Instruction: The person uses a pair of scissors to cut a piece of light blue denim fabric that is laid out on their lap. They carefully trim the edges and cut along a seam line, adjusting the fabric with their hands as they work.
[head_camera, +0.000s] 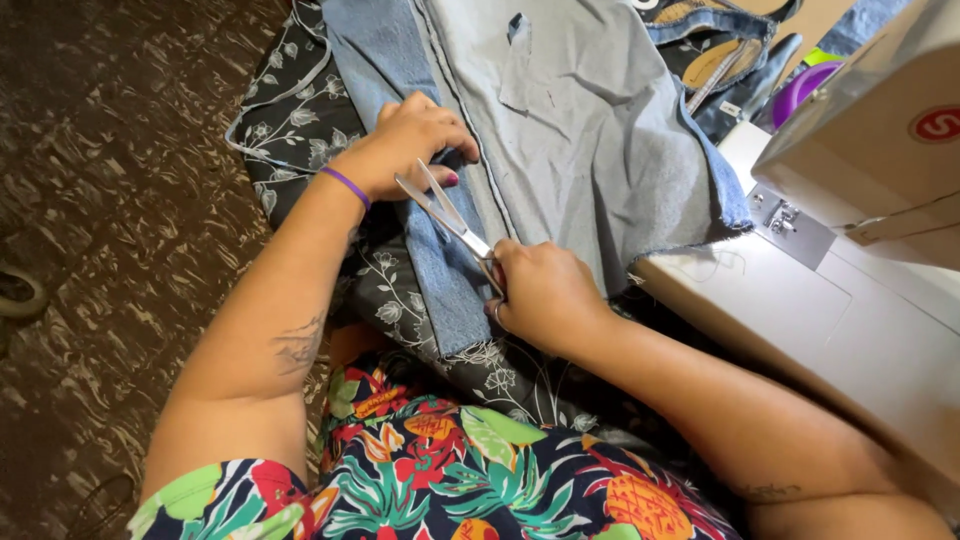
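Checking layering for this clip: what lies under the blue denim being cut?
Under the denim, a black floral fabric shows at its left and lower edges. How far that fabric runs beneath is covered; the right side rests on the sewing machine.

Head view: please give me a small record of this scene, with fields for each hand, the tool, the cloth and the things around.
left hand: pressing the denim flat
right hand: holds the scissors by the handles
scissors: silver, blades open, over the denim
denim fabric: light blue, seam running lengthwise, small patch sewn on
floral cloth: dark, under the denim
sewing machine: white, at the right
wristband: purple, left wrist
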